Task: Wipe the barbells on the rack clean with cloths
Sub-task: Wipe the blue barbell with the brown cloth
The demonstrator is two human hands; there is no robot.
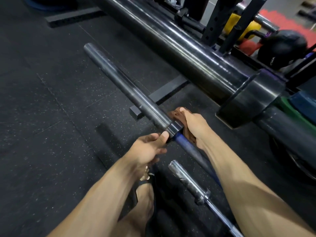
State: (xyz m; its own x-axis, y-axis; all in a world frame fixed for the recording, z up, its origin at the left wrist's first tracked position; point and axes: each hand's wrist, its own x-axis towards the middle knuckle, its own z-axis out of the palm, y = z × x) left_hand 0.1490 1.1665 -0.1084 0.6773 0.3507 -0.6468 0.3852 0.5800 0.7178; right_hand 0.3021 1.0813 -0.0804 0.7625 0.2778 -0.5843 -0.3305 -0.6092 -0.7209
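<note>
Head view is showing a person leaning over a barbell [130,88] that is running from the upper left down toward them above the rubber floor [42,117]. The left hand [148,147] is gripping the bar just below its collar [174,129], thumb lying along the metal and fingers curled under. The right hand [193,125] is pressing a brown cloth [172,115] against the far side of the collar, fingers closed around the fabric. Below the collar the shaft is looking blue. Three bars are counting up here: this one, a much thicker black bar [179,47] hanging closer to the camera, and a chrome bar [191,183] lying lower down. Only one cloth is showing. The steel is likely handling as heavy, rigid and smooth, so the sleeve is probably turning and sliding under a wipe; holding at the shaft beside the collar seems the steadiest place. The cloth is soft and is wrapping easily round the metal. A rack upright [215,19] is standing beyond, with a kettlebell [282,45] near it.
</note>
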